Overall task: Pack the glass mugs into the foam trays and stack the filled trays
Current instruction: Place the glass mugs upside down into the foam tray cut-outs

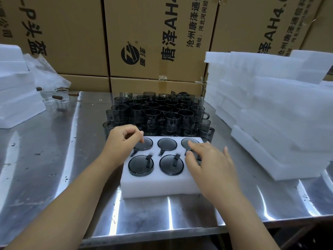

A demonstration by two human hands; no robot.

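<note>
A white foam tray (156,186) lies on the steel table before me, its round holes filled with dark smoked-glass mugs (141,165) set upside down, handles in the slots. My left hand (123,141) rests at the tray's far left corner, fingers curled, fingertips on the back-left mug (146,143). Over the tray's right side hovers my right hand (210,163), fingers spread and relaxed, covering the front-right hole and touching the back-right mug (185,142). Behind the tray stands a dense cluster of loose dark mugs (158,114).
A tall pile of foam trays (270,112) fills the right of the steel table (54,159). More foam (16,91) and clear glasses (59,100) with a plastic bag sit at the left. Cardboard boxes (158,33) wall the back.
</note>
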